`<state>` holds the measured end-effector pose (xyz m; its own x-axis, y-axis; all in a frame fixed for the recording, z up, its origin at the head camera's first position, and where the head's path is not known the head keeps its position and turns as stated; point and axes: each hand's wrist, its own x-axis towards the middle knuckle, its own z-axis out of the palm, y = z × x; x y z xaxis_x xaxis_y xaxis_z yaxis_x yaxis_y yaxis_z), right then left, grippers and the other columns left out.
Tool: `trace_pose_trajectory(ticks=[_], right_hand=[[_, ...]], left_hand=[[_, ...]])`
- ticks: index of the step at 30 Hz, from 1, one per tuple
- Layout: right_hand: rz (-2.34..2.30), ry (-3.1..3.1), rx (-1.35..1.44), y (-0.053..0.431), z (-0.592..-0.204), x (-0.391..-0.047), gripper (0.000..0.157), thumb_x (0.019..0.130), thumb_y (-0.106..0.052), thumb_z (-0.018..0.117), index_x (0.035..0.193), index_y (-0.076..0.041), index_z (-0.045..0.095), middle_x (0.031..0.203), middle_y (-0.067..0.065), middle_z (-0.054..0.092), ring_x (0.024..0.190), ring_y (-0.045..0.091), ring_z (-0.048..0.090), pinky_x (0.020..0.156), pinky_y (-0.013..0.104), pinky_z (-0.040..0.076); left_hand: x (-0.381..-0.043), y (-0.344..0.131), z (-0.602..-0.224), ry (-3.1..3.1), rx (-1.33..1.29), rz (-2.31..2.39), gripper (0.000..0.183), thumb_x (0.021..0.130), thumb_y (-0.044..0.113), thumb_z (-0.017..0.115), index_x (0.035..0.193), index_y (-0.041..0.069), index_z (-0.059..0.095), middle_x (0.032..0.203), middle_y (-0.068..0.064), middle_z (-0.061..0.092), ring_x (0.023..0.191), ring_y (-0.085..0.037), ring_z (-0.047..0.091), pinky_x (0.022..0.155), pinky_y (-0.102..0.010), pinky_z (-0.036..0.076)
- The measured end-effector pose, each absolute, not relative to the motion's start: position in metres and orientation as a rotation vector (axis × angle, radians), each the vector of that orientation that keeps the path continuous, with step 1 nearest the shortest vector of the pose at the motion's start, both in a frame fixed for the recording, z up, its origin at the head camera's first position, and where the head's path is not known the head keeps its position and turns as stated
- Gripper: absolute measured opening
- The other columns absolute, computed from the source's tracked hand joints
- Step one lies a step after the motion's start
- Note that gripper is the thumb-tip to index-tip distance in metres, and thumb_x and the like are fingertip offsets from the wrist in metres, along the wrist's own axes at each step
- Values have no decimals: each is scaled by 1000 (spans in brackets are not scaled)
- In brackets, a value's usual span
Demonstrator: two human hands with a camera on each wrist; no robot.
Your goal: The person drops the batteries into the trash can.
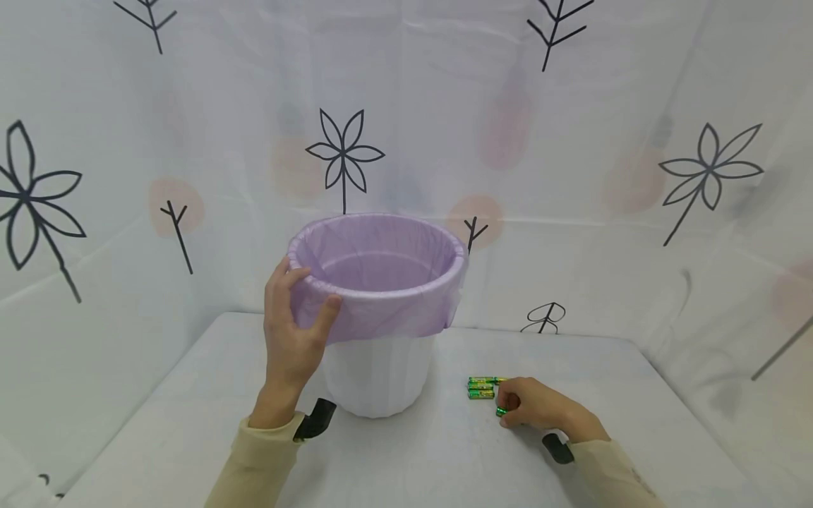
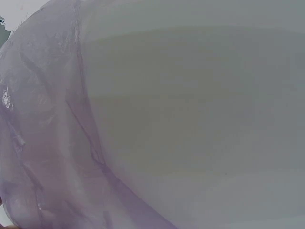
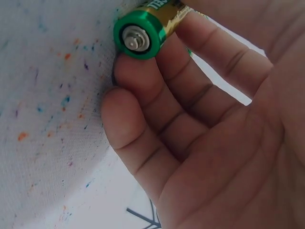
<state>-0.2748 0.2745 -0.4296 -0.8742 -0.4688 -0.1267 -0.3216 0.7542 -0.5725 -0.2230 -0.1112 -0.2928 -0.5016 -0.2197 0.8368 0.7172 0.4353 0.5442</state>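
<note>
A white bin (image 1: pixel 381 377) stands on the table, lined with a purple plastic bag (image 1: pixel 387 310) folded over its rim. My left hand (image 1: pixel 292 346) grips the bin's near left rim through the bag, fingers over the edge and thumb on the outside. The left wrist view is filled by the bag (image 2: pixel 47 124) and the pale bin wall (image 2: pixel 200 119). To the right of the bin, my right hand (image 1: pixel 540 406) pinches a green and gold battery (image 3: pixel 140 33) low at the tabletop. Several similar batteries (image 1: pixel 480 387) lie side by side just left of that hand, partly hidden by it.
The white table (image 1: pixel 413 458) carries a cloth with small coloured specks, seen close up in the right wrist view. A white curtain (image 1: pixel 406 162) with black plant drawings hangs behind the table and along its sides.
</note>
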Motion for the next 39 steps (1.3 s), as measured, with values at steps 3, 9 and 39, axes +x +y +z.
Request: trace_pose_trajectory(ticks=[3, 9, 39], right_hand=[[-805, 2694, -622, 274, -430, -276, 21, 76, -17, 79, 84, -16, 60, 75, -2, 54, 70, 15, 49, 57, 27, 40], [-799, 2701, -633, 271, -428, -277, 20, 76, -17, 79, 83, -16, 60, 74, -3, 54, 68, 14, 49, 57, 27, 40], [-606, 2943, -816, 254, -263, -283, 16, 86, -21, 71, 95, -12, 62, 76, -3, 58, 71, 15, 53, 65, 33, 46]], left_hand=[[-237, -117, -302, -1743, -424, -1230, 51, 77, 10, 74, 122, 1, 52, 145, -19, 37, 130, -34, 36, 99, -59, 32], [-248, -123, -308, -1750, -425, -1226, 53, 76, 14, 76, 123, 4, 52, 146, -16, 36, 132, -31, 35, 100, -58, 32], [-215, -106, -286, -1697, -453, -1223, 46, 78, 6, 71, 118, -5, 50, 140, -28, 38, 127, -40, 38, 100, -57, 33]])
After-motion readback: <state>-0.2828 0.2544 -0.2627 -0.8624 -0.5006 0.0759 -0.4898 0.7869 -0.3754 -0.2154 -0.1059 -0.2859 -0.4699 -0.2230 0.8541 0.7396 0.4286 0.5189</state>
